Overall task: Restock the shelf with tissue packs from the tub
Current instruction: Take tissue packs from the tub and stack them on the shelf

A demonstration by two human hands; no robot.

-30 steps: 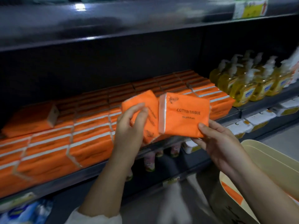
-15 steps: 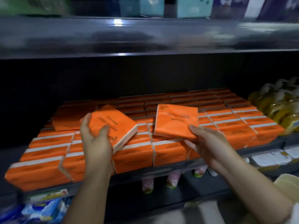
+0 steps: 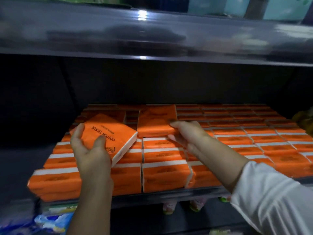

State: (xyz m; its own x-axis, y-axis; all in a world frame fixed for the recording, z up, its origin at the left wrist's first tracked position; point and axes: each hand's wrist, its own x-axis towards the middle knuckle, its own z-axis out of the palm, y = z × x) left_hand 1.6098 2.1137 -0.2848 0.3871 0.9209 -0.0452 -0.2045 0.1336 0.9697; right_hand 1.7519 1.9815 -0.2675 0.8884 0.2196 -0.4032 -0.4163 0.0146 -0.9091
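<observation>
Your dark shelf (image 3: pixel 169 195) carries a full layer of orange tissue packs (image 3: pixel 237 141). Over its front left, a tilted COTTON TISSUE pack (image 3: pixel 108 131) sits in the grip of your left hand (image 3: pixel 89 150), thumb on top. Just right, a second pack (image 3: pixel 155 121) lies level over the layer, its near edge pinched by your right hand (image 3: pixel 186 134).

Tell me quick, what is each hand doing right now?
Left hand: holding a tilted tissue pack.
Right hand: holding a second tissue pack.
</observation>
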